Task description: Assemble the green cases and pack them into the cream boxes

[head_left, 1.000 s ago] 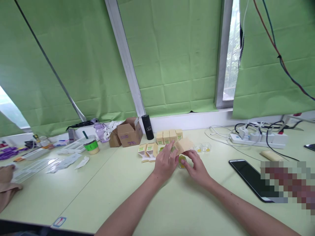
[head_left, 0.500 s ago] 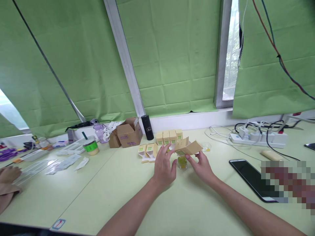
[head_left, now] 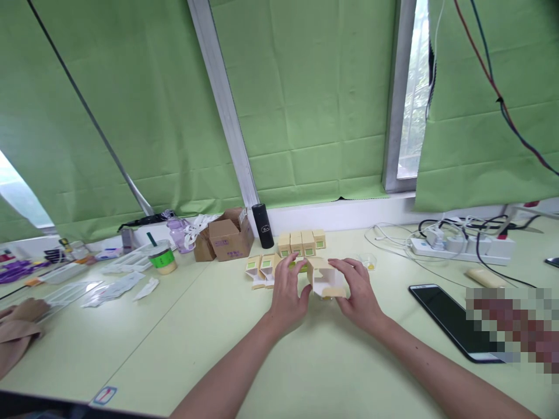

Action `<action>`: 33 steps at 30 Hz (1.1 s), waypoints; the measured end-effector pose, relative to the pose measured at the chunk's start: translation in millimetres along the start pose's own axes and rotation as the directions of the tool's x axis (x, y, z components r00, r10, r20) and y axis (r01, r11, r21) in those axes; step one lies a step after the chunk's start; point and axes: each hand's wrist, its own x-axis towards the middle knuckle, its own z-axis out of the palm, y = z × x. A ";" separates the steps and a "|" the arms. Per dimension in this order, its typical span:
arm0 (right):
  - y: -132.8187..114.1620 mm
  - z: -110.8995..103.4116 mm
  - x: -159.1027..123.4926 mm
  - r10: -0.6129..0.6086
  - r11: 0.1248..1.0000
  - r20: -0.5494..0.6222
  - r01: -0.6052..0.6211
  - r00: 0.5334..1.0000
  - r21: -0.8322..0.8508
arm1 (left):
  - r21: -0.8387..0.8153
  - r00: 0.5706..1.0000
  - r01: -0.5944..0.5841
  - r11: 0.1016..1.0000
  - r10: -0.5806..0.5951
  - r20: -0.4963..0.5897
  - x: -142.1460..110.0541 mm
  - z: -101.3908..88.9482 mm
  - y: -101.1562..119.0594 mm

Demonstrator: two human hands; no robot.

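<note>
My left hand (head_left: 289, 291) and my right hand (head_left: 359, 288) hold a small tan paper carton (head_left: 325, 279) between them, just above the pale green table (head_left: 174, 337). The carton is squared up with its white inside open towards me. Fingers of both hands curl around its sides. A small green jar seen earlier is hidden behind the carton. Behind my hands stands a row of closed tan cartons with green labels (head_left: 301, 242). Several unfolded ones (head_left: 261, 269) lie to the left of it.
A black phone (head_left: 452, 319) lies to the right, a power strip with cables (head_left: 458, 244) behind it. A brown cardboard box (head_left: 227, 237), a black cylinder (head_left: 262, 226), a green-banded cup (head_left: 162, 259) and clear trays (head_left: 65, 291) sit left. Another person's hand (head_left: 21, 326) rests far left.
The flat carton blank was opened out, then squared into a box shape between both hands. It now covers the green jar. The other person's hand at far left shifted slightly.
</note>
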 end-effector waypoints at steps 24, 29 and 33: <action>1.0 -3.9 1.8 -0.086 0.992 -0.012 0.085 0.996 -0.095 | -0.326 0.985 0.079 0.942 -0.125 -0.123 5.7 -0.1 -1.2; 0.7 -3.9 1.2 -0.080 0.992 -0.003 0.079 0.997 -0.101 | -0.481 0.946 0.229 0.847 -0.309 -0.094 3.2 10.0 -9.6; 2.0 -2.6 0.4 -0.089 0.992 0.001 0.089 0.996 -0.087 | -0.653 0.914 0.297 0.697 -0.406 -0.018 4.5 14.7 -13.0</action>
